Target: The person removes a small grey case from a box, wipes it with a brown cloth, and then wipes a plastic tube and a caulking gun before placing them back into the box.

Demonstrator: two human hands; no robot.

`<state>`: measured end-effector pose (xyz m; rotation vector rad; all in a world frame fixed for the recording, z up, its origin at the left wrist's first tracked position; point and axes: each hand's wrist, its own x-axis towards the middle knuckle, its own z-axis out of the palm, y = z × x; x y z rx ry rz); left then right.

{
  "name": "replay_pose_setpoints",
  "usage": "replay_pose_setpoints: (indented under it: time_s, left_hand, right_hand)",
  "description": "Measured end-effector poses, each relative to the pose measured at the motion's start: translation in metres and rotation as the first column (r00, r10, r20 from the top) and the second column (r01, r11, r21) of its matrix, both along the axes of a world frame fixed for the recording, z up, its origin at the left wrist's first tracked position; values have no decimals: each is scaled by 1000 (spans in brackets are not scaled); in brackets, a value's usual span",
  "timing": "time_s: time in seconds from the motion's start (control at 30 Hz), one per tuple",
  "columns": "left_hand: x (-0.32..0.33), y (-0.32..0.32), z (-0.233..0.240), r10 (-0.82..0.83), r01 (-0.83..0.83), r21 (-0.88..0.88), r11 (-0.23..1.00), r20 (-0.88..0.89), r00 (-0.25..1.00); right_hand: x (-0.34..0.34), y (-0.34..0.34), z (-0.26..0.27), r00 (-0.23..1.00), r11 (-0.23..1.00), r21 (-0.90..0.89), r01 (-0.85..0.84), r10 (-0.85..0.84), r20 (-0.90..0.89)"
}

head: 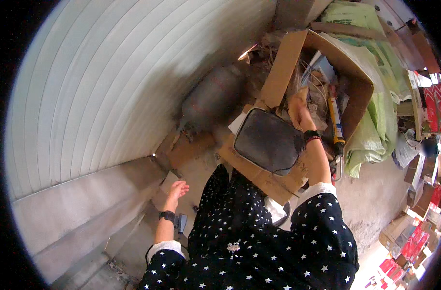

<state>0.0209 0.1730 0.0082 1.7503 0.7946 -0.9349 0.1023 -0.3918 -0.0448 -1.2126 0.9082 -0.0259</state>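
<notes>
My right hand (298, 107) reaches down into an open cardboard box (354, 76) full of jumbled things. It is blurred, and whether its fingers grip anything I cannot tell. Beside it in the box lie a caulking gun with a yellow and blue tube (335, 119), bluish papers or packets (323, 69) and brownish scraps. A dark, rounded rectangular pad or case (267, 139) with a light edge rests on the box's near flap, just left of my right wrist. My left hand (178, 190) hangs apart from everything, holding nothing, fingers spread.
A large dusty grey sack-like or rounded object (213, 96) stands against the ribbed panel wall (115, 83). Green woven sacks (376, 127) lie right of the box. A concrete ledge (93, 185) runs along the left. Several red cartons (436, 108) are stacked at far right.
</notes>
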Motion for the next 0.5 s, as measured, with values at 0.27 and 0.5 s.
replay_pose_setpoints:
  time_s: [0.27, 0.5]
  left_hand:
    - [-13, -24, -35, -131, 130, -19, 991, -56, 990]
    - [15, -77, 15, -497, 488, 103, 867, 253, 830]
  right_hand:
    - [49, -8, -67, 858, 691, -573, -441, 136, -496]
    - [16, -20, -48, 991, 990, 58, -131, 133, -24]
